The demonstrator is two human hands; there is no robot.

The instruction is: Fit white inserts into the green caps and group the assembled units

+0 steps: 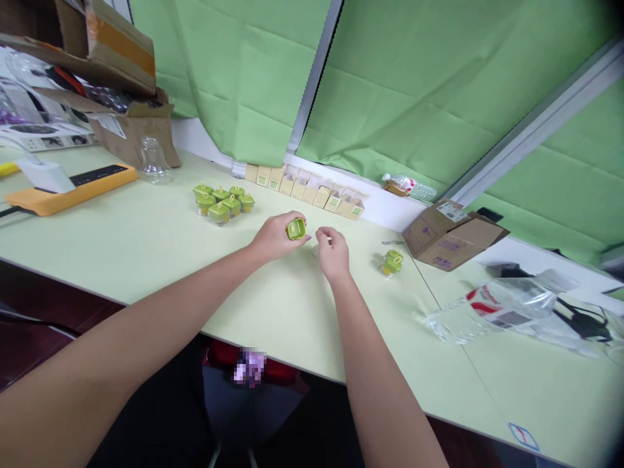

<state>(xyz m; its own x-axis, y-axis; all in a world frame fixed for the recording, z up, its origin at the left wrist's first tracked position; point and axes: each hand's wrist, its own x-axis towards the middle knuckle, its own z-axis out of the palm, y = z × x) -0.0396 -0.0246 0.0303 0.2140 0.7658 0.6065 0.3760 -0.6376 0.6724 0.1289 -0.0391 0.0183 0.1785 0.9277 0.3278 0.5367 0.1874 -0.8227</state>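
Note:
My left hand (277, 238) is closed around a small green square cup-like piece (296, 229), its hollow side turned up toward me. Just to the right, my right hand (333, 252) has its fingers curled together in a pinch. Something small and pale shows by those fingertips, too little of it to name. Several small clear containers with green lids and loops (219, 212) stand grouped on the table left of my hands. Another green-lidded container (392, 262) sits to the right of my right hand.
Along the wall runs a row of small open cardboard boxes (312, 192). An orange power strip (92, 187) and a clear bottle (155, 161) lie left. At right are a cardboard carton (446, 237) and a large plastic bottle (502, 304). The table edge (273, 357) is close to me.

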